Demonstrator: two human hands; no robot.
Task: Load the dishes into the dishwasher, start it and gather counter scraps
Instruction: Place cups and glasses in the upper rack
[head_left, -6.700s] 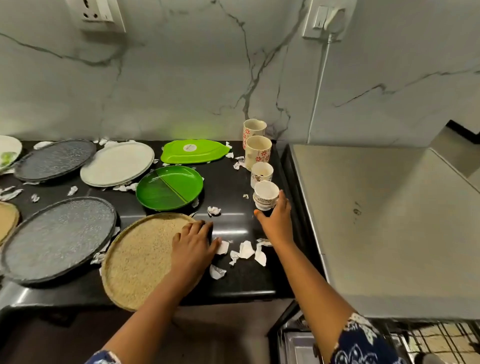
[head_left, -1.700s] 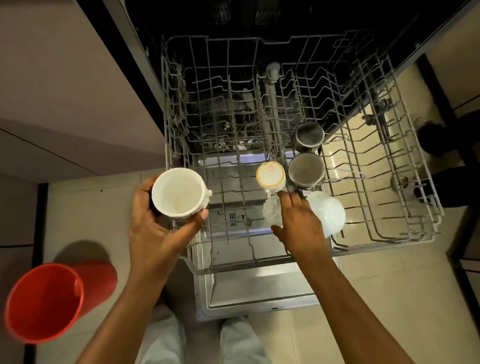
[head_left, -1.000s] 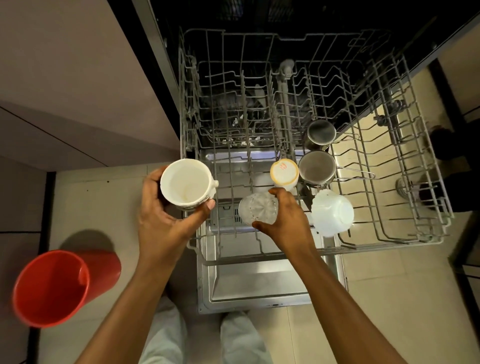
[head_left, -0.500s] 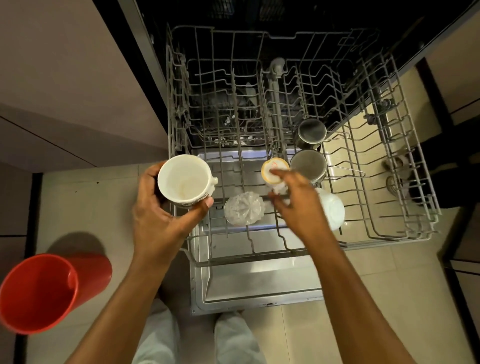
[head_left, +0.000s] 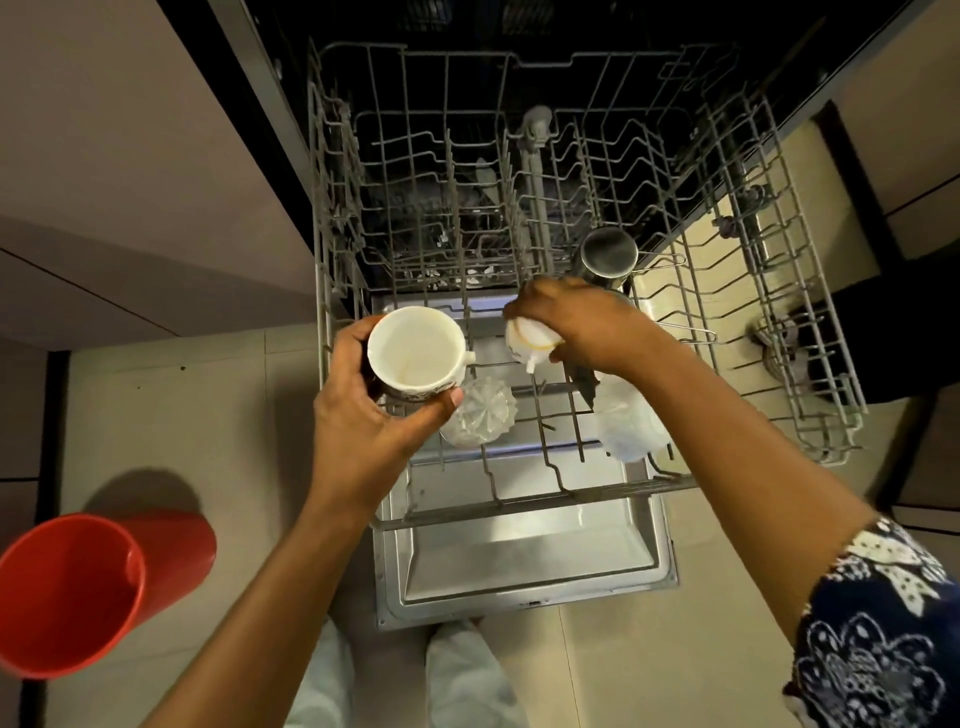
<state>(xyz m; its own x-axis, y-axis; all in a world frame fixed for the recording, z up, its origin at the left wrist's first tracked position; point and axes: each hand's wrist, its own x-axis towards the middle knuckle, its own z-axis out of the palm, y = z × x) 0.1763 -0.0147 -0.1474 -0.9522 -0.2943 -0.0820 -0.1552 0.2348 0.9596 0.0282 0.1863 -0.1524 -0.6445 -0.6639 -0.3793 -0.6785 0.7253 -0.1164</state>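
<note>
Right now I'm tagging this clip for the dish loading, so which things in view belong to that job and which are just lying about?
In the job: white cup held by the left hand; small cup gripped by the right hand; upturned glass, steel cup and white vessel on the dishwasher rack.
Lying about: red bin on the floor, untouched.

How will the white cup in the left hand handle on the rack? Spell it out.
The cup looks like glazed ceramic, so it is probably stiff, fairly heavy for its size and chippable against the wire rack. Its round wall may roll if laid sideways, though the small handle should stop it. Its gloss may be slippery.
</note>
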